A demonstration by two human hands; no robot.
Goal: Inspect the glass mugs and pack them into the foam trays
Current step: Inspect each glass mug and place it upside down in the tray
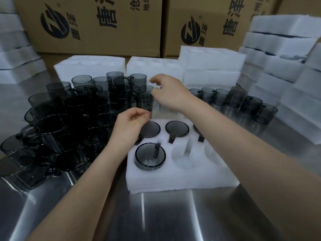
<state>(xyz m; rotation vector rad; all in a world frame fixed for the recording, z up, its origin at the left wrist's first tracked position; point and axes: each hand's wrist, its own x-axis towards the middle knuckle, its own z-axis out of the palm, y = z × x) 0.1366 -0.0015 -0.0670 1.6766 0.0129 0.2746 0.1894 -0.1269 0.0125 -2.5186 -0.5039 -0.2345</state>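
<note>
Head view: the tray (173,178) on the bench (173,220) held four mugs (177,129), with two pockets (180,152) empty. The right hand (166,91) hovered half-open by a loose mug (145,101), gripping nothing. The left hand (130,124) was curled; I cannot tell its hold. This was likely the picking step. Next calls for a firm grasp and inspection.

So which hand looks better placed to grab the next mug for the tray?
Probably the right hand: its open fingers hover beside the upright mug, and the empty sockets of the foam tray lie on its side. The left hand is curled.
</note>
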